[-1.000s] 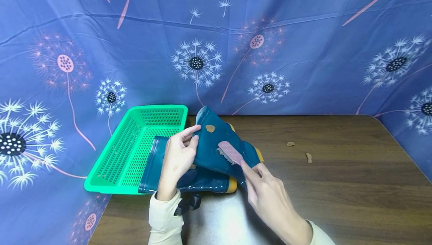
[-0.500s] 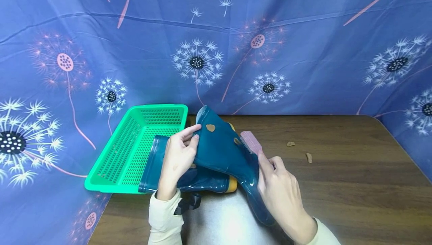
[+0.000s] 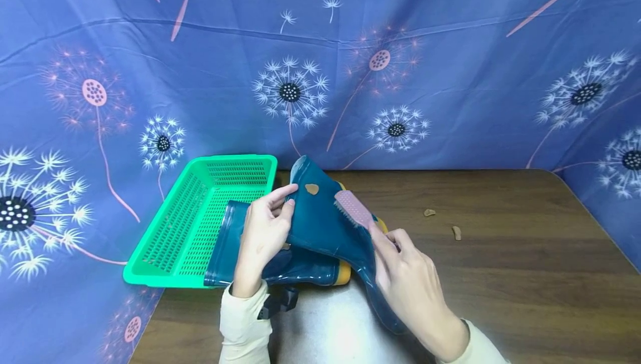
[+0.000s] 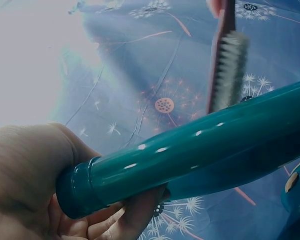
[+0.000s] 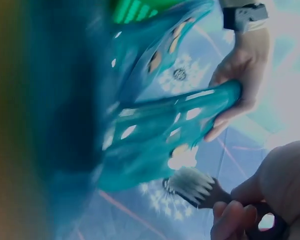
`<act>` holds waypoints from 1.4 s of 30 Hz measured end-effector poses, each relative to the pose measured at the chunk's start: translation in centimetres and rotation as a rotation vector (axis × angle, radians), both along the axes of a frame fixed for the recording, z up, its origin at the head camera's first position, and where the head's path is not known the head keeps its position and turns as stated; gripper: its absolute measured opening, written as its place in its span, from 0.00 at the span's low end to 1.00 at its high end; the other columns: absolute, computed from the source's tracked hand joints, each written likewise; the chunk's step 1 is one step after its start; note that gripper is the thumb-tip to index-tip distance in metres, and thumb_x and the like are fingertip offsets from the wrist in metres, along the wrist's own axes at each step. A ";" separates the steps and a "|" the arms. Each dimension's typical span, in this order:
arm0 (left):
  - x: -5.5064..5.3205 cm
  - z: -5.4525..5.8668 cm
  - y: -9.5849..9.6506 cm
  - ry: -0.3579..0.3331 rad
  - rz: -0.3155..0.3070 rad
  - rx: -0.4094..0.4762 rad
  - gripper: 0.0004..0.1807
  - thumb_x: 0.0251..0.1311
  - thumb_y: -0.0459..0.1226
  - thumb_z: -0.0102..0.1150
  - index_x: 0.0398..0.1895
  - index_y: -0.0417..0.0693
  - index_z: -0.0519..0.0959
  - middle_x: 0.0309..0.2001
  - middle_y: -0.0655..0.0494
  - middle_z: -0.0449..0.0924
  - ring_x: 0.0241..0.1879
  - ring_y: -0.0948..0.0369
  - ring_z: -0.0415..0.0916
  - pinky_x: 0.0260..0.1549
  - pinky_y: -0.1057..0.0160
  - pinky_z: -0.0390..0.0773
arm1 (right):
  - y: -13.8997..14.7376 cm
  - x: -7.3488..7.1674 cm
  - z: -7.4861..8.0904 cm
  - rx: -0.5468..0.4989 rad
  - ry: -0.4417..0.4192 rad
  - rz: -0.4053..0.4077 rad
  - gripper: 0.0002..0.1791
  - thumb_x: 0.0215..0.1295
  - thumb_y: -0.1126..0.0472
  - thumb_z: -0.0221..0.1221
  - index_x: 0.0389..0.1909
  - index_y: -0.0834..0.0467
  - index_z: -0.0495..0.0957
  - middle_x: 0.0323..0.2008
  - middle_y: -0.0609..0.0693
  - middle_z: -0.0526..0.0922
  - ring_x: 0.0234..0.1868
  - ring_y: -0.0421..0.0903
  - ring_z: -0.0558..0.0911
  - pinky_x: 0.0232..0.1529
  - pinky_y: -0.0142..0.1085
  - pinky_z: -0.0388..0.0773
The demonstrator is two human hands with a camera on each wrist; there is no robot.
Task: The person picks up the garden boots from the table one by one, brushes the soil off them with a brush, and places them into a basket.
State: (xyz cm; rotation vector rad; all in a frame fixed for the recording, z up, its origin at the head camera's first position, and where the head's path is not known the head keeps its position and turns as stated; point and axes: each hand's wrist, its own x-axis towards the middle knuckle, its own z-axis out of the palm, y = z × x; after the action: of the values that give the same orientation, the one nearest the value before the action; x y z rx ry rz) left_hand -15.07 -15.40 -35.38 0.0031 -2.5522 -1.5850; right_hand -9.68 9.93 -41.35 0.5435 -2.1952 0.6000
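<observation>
A dark teal rubber boot (image 3: 320,216) with yellow trim is held slanted, its toe pointing toward the front. My left hand (image 3: 265,230) pinches its top rim between thumb and fingers; the left wrist view shows the folded shaft (image 4: 189,145) in that grip. In my right hand (image 3: 413,283) is a pink scrub brush (image 3: 353,207), its pale bristles (image 5: 192,184) facing the boot's shaft. Whether they touch it is unclear. A tan patch (image 3: 312,189) sticks near the boot's top. Beneath lies a second teal boot (image 3: 310,272), partly hidden by the first.
A green perforated basket (image 3: 165,282) stands at the left, and the second boot's top overlaps its right side. Two small tan flakes (image 3: 429,212) lie on the brown wooden table (image 3: 526,275) at the right. A blue dandelion-print cloth (image 3: 450,85) hangs behind.
The brush went right across the shaft to its far edge, then back up-left, covering a tan patch that showed half a second ago. My left hand stays at the boot's rim.
</observation>
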 end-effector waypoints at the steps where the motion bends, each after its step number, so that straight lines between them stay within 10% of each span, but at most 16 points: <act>1: 0.0 0.0 0.0 0.000 0.000 0.001 0.20 0.80 0.37 0.54 0.69 0.56 0.81 0.60 0.48 0.87 0.19 0.56 0.69 0.17 0.64 0.66 | -0.2 0.0 0.0 -0.001 -0.005 0.030 0.25 0.60 0.71 0.67 0.60 0.59 0.86 0.34 0.52 0.81 0.17 0.34 0.65 0.15 0.26 0.62; 12: 0.0 -0.2 -0.2 0.006 0.016 -0.003 0.20 0.79 0.37 0.54 0.69 0.55 0.82 0.64 0.47 0.85 0.29 0.58 0.82 0.27 0.64 0.78 | -2.1 0.2 -0.8 -0.008 -0.060 0.121 0.28 0.58 0.70 0.71 0.62 0.57 0.86 0.35 0.49 0.81 0.20 0.31 0.64 0.18 0.20 0.57; 18: 0.1 -0.2 -0.1 0.010 0.009 -0.011 0.19 0.79 0.37 0.54 0.68 0.55 0.82 0.63 0.48 0.86 0.17 0.58 0.65 0.19 0.64 0.66 | -1.2 0.8 -1.3 0.054 -0.180 -0.056 0.19 0.61 0.68 0.70 0.54 0.60 0.89 0.31 0.51 0.79 0.16 0.35 0.65 0.15 0.29 0.63; 28: 0.0 0.0 0.1 0.009 0.003 -0.023 0.20 0.80 0.37 0.53 0.69 0.56 0.82 0.60 0.48 0.87 0.17 0.57 0.66 0.18 0.63 0.67 | 3.0 0.3 -2.5 0.092 -0.223 -0.292 0.14 0.59 0.72 0.63 0.47 0.66 0.85 0.30 0.66 0.79 0.09 0.57 0.73 0.09 0.52 0.70; 42: -0.1 0.0 -0.2 0.006 0.008 -0.016 0.20 0.79 0.37 0.53 0.69 0.57 0.82 0.62 0.49 0.86 0.16 0.56 0.66 0.17 0.63 0.67 | 2.3 -0.3 -1.3 0.003 -0.192 -0.071 0.19 0.61 0.71 0.70 0.54 0.62 0.89 0.31 0.52 0.82 0.18 0.37 0.70 0.15 0.31 0.66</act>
State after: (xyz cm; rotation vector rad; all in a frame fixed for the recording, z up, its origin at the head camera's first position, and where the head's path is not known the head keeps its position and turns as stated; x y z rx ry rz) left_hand -15.14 -15.65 -35.43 0.0071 -2.5574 -1.5595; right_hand -9.99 12.25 -42.68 0.4224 -2.3857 0.6331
